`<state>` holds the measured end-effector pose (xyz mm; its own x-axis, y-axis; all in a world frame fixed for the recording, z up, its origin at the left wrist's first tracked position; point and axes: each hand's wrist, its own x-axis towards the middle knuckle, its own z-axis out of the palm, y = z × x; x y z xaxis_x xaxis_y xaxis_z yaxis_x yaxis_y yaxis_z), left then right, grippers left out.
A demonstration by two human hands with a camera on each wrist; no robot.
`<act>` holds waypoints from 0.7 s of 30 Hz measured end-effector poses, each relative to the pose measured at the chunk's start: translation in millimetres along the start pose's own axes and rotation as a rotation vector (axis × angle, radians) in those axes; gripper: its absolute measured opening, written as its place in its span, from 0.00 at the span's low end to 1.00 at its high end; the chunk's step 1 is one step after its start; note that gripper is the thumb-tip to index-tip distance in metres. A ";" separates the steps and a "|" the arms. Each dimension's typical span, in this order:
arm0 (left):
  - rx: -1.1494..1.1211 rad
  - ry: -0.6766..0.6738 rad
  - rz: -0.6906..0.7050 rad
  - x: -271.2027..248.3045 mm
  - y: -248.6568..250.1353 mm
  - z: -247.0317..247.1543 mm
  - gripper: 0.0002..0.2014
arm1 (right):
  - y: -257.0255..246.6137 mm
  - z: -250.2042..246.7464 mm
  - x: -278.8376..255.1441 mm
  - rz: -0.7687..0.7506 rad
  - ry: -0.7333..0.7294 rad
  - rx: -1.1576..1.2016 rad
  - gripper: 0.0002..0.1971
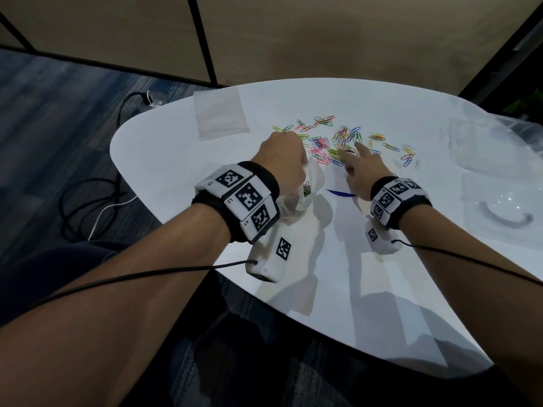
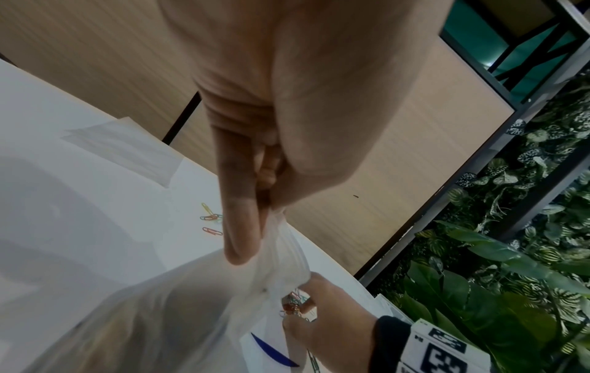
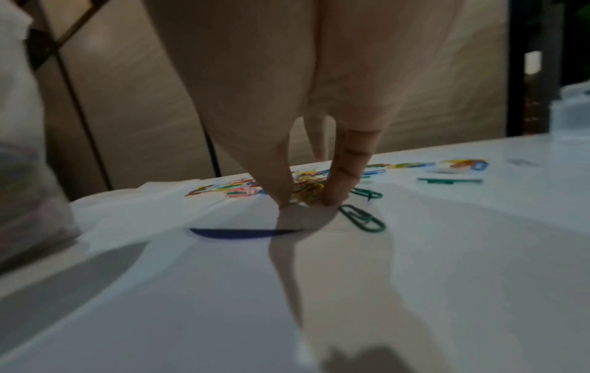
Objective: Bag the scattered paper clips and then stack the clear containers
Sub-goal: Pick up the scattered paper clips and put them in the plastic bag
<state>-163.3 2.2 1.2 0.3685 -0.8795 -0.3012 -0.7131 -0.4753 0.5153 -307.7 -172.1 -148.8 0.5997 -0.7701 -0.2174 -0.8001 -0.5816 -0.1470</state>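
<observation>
Several coloured paper clips (image 1: 323, 142) (image 3: 242, 188) lie scattered across the middle of the white table (image 1: 382, 289). My left hand (image 1: 293, 171) (image 2: 268, 209) pinches the rim of a clear plastic bag (image 1: 311, 183) (image 2: 191, 302), which hangs crumpled with a few clips inside. My right hand (image 1: 349, 152) (image 3: 306, 202) reaches into the pile, thumb and finger tips on the table, closing on a bunch of yellow clips. A green clip (image 3: 360, 217) lies just right of those fingers. The clear containers (image 1: 484, 148) (image 3: 571, 111) stand at the table's right side.
A flat stack of spare clear bags (image 1: 220, 113) (image 2: 127, 149) lies at the far left of the table. A blue curved mark (image 1: 340, 193) (image 3: 236, 232) shows between my hands. Cables (image 1: 88, 207) lie on the carpet to the left. A partition wall stands behind the table.
</observation>
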 end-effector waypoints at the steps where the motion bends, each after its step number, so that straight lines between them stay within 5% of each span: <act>1: 0.000 0.001 0.000 0.9 1.3 1.0 0.16 | -2.1 0.5 1.3 -0.040 -0.027 -0.107 0.32; 5: -0.015 -0.009 0.001 3.6 4.0 6.2 0.16 | -9.1 -8.6 4.7 -0.161 0.023 -0.314 0.18; 10: -0.044 -0.007 0.000 6.8 6.4 14.7 0.15 | -13.9 -13.2 -0.4 0.013 0.047 -0.168 0.09; 17: -0.055 0.002 0.007 13.6 5.9 13.9 0.14 | 25.0 -32.1 -11.1 0.325 -0.017 0.408 0.07; 21: -0.063 -0.005 0.001 14.3 6.2 12.5 0.14 | 34.5 -72.7 -29.8 0.418 -0.056 1.256 0.06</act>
<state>-169.9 -13.1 -10.0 0.3644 -0.8799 -0.3049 -0.6745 -0.4751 0.5651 -352.2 -188.2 -77.3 0.3296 -0.8013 -0.4993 -0.4098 0.3550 -0.8403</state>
